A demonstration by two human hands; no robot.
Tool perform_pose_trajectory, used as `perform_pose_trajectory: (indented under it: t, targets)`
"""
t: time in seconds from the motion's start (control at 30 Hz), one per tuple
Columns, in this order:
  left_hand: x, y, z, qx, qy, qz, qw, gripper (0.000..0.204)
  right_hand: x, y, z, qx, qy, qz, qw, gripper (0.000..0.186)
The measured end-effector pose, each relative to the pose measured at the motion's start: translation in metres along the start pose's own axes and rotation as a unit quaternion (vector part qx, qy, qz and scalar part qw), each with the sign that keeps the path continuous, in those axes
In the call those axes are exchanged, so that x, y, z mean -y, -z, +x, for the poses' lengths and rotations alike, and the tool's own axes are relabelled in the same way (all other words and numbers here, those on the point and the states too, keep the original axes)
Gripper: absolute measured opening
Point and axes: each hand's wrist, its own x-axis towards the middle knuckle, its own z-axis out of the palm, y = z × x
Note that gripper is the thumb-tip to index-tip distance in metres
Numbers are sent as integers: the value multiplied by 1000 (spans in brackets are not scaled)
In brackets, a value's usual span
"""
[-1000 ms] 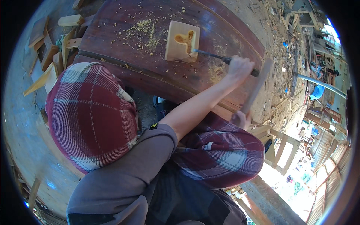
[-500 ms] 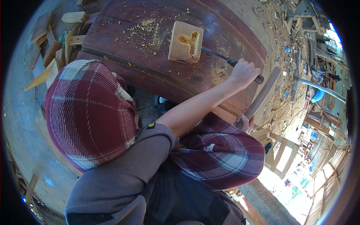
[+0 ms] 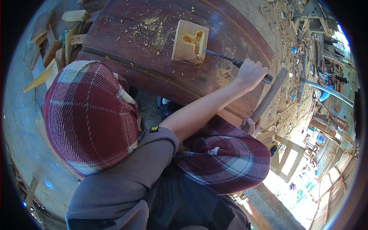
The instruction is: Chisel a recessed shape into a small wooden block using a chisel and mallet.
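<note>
My left arm reaches across to the right, and my left hand (image 3: 251, 75) is wrapped round the dark handle of a chisel (image 3: 219, 55). The chisel's thin blade points left, its tip at the right edge of a hollow in a pale wooden block (image 3: 185, 51). This hollow is rounded, branching and yellowish inside. Lower down, beside my plaid-covered knee, my right hand (image 3: 251, 126) grips the near end of a long brown wooden stick (image 3: 270, 94). The stick slants up past the chisel's handle end. Part of my right hand is hidden behind the knee and the stick.
The block lies on a dark reddish wooden work surface (image 3: 126, 50) strewn with shavings (image 3: 151, 30). Offcuts (image 3: 51, 50) are heaped at the far left. A wooden frame (image 3: 285, 155) stands at the right, with a metal pipe (image 3: 329, 91) beyond on the littered ground.
The stick's far end has shifted slightly up and right. The chisel stays at the hollow's edge, its tip a little lower on it. Both hands keep their holds.
</note>
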Motion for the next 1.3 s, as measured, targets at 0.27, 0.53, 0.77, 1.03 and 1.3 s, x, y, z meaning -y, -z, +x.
perform_pose_trajectory:
  t: [0.27,0.53,0.77,1.03,1.3]
  targets:
    - [6,-4,-1,1,-4,-9,1000,7,5,-3,-4,14,8,-25,1000,52]
    - [2,2,0,6,-19,8,1000,7,10,3,-6,-7,4,-12,1000,54]
    - [4,5,3,-6,-5,7,1000,5,4,-1,-5,12,4,-65,998,46]
    - [6,3,0,-16,-15,-1,1000,5,5,-1,-5,-1,-5,-33,999,51]
    - [5,5,0,-28,-21,0,999,5,4,8,-1,27,28,-62,997,50]
